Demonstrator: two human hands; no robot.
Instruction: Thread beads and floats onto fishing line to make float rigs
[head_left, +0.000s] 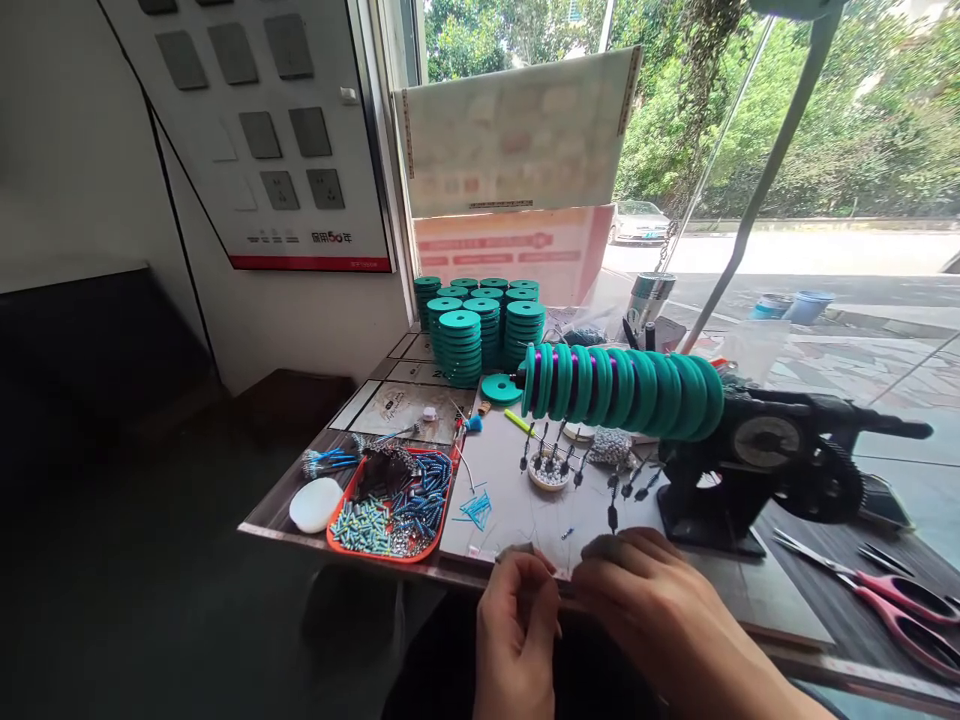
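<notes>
At the table's front edge my left hand (516, 622) has thumb and fingers pinched together; what lies between them is too small to make out. Beside it, on the right, my right hand (651, 592) is closed with its fingers curled inward, their tips hidden. Just beyond my hands a tiny blue piece (568, 533) lies on the pale board (517, 535). A round dish of small beads (549, 480) sits farther back, with dark small pieces hanging around it. Above stands a black hand-cranked winder (720, 500) carrying a row of teal ring spools (622, 390).
An orange tray (442, 525) holds blue coiled pieces and small tubes, beside a white round lid (315, 504). Short blue sticks (476, 508) lie on the board. Teal spools (459, 350) are stacked behind. Pink-handled scissors (892, 600) lie at right.
</notes>
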